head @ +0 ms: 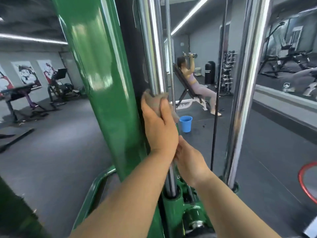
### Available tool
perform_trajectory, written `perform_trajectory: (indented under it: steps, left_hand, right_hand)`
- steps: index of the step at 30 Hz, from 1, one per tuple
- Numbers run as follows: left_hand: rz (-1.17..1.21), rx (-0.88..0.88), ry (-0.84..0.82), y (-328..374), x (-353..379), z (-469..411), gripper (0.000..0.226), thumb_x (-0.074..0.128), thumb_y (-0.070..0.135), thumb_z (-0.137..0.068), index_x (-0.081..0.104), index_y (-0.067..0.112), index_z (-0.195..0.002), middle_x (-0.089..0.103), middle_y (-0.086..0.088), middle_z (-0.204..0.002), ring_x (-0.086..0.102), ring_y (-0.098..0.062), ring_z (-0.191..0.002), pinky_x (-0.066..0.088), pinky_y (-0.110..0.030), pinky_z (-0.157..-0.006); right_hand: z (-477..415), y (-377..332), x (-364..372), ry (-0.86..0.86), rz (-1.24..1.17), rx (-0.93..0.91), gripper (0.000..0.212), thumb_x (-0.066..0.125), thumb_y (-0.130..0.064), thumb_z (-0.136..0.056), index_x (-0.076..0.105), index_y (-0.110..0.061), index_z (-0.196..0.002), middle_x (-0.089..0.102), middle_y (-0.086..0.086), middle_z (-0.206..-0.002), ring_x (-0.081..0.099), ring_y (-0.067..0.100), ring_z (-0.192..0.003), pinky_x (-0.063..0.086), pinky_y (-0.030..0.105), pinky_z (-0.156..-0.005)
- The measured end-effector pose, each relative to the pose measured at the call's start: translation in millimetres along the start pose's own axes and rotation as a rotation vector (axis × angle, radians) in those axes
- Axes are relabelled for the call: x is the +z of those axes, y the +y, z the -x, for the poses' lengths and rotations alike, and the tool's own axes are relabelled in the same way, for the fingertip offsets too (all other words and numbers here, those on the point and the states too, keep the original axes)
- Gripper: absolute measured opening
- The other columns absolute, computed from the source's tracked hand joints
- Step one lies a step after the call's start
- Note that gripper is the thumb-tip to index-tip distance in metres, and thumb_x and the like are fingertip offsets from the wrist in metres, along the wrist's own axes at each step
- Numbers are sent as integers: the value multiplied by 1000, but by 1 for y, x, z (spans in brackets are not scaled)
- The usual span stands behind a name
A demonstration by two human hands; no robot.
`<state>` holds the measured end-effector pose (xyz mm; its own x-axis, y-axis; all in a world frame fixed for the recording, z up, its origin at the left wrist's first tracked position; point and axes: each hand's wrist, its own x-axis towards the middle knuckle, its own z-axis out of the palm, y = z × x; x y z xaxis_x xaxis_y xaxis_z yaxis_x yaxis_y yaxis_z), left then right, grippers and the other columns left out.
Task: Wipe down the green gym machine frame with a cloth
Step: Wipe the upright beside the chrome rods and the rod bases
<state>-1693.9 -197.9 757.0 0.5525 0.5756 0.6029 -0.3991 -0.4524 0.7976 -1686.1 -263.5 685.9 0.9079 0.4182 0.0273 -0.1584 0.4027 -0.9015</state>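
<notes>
Gym floor's dark rubber matting, and the left hand (158, 127) has its fingers curled round a soft, floppy grey cloth (154, 102) bunched against the chrome rail (154, 48) beside the green frame (103, 66), right hand (190, 160) gripping lower.

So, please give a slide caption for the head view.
Left hand wraps cloth around chrome rod beside green frame.

Your left hand (159, 127) is curled round the cloth (155, 102) against the chrome rod (154, 48); your right hand (190, 162) grips that rod just below it.
</notes>
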Motion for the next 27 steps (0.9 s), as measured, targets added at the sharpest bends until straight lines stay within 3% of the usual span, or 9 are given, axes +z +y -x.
perform_trajectory:
  steps: [1, 5, 10, 13, 18, 21, 23, 25, 27]
  left_hand:
    - [-19, -73, -11, -15, -3, 13, 53, 39, 43, -102, 28, 25, -151, 53, -9, -143, 55, -24, -125, 44, -29, -99]
    - [-130, -272, -274, -44, -31, 47, 45, 29, 45, -103, 30, 33, -146, 59, -5, -132, 60, -25, -115, 44, -29, -87]
    - [195, -56, -117, -14, -10, 18, 51, 27, 44, -102, 22, 36, -153, 28, 9, -158, 33, 6, -137, 28, -16, -109]
    - [48, -14, -136, -55, -10, 52, 48, 36, 25, -106, 17, 35, -148, 23, 14, -150, 27, 31, -121, 21, 5, -96]
    - [-122, -337, -348, -116, -38, 112, 55, 47, 26, -102, 26, 25, -153, 48, 7, -141, 52, -9, -121, 27, 10, -74]
    - [-76, -288, -268, -85, -38, 85, 61, 59, 27, -97, 31, 30, -151, 47, 25, -127, 53, 11, -112, 29, 10, -77]
    - [18, -199, -208, -64, -30, 63, 63, 59, 27, -98, 28, 30, -152, 39, 29, -133, 42, 21, -116, 27, 9, -86]
    - [36, -161, -194, -60, -23, 55, 61, 55, 30, -99, 25, 31, -153, 35, 24, -143, 38, 15, -125, 28, 5, -94]
    - [-25, -215, -228, -73, -24, 68, 59, 52, 36, -100, 26, 32, -153, 43, 17, -144, 47, 7, -122, 35, 1, -93]
  right_hand:
    - [1, 2, -2, -2, -25, 9, 40, 31, -25, -107, 67, -9, -117, 63, 24, -125, 63, 29, -114, 43, 31, -99]
    - [1, 4, -13, 116, 2, 13, 32, 39, -20, -106, 68, -10, -115, 73, 7, -113, 68, 20, -105, 54, 30, -91]
    - [10, 13, -28, 250, 36, -30, 21, 51, -12, -100, 71, -14, -105, 69, 10, -120, 62, 23, -118, 49, 40, -105]
    - [18, 26, -36, 296, 66, 22, 25, 48, -12, -100, 69, -6, -113, 70, 10, -120, 62, 23, -118, 50, 38, -103]
    - [29, 43, -42, 367, 43, 118, 24, 47, -17, -104, 70, -11, -108, 73, 3, -107, 67, 18, -104, 61, 37, -78]
    - [30, 54, -38, 355, 53, 164, 21, 49, -15, -102, 69, -10, -107, 71, 6, -115, 65, 22, -113, 58, 46, -90]
    - [32, 60, -34, 340, 28, 159, 18, 50, -13, -100, 68, -9, -104, 70, 9, -118, 64, 23, -114, 56, 44, -93]
    - [36, 64, -33, 350, 24, 141, 18, 50, -10, -100, 67, -10, -103, 72, 9, -112, 66, 20, -109, 56, 40, -93]
    - [43, 67, -34, 449, 118, 105, 16, 51, -9, -98, 67, -12, -98, 72, 5, -90, 67, 13, -86, 56, 29, -79]
